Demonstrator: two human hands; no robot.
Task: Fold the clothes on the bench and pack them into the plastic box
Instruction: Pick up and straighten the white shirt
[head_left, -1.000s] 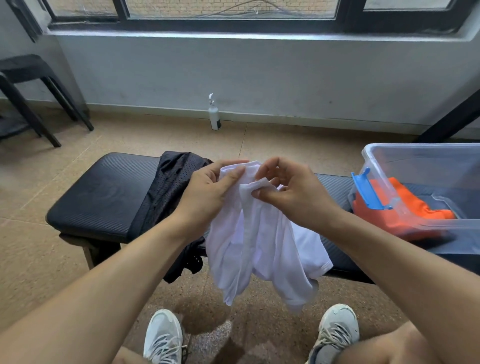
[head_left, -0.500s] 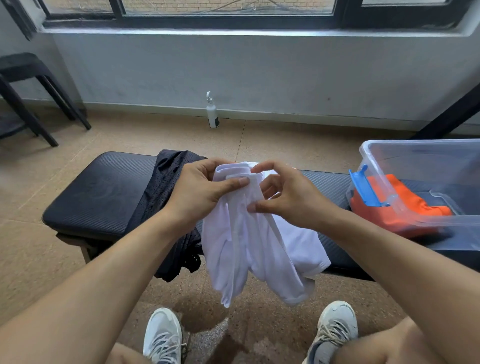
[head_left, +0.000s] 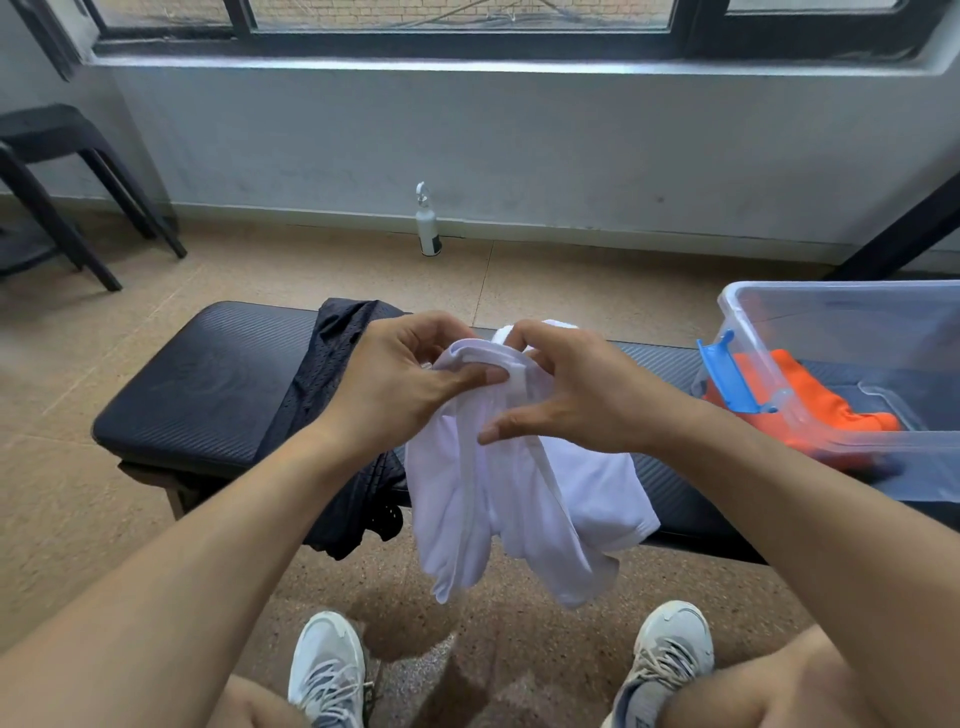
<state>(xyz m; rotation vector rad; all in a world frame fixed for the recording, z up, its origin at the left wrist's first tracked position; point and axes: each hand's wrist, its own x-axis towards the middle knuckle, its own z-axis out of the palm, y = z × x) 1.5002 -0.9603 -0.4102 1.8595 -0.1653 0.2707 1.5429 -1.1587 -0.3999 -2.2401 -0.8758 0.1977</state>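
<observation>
A white garment (head_left: 519, 499) hangs crumpled in front of the black padded bench (head_left: 208, 379), part of it resting on the bench edge. My left hand (head_left: 400, 384) pinches its hemmed top edge between thumb and fingers. My right hand (head_left: 576, 384) has its fingers curled over the same edge further right, with the thumb held out below. A black mesh garment (head_left: 322, 389) lies draped over the bench to the left. The clear plastic box (head_left: 852, 317) stands on the bench's right end with a folded orange garment (head_left: 810, 400) inside.
A blue latch (head_left: 727, 374) sits on the box's near left side. A white spray bottle (head_left: 428, 228) stands by the wall behind the bench. A black stool (head_left: 62, 182) is at the far left. My two shoes (head_left: 332, 670) are on the floor below the garment.
My hands have worked along the white garment's top edge. The right hand's pinch has opened out, fingers now hooked over the edge, thumb apart. The left hand keeps its pinch.
</observation>
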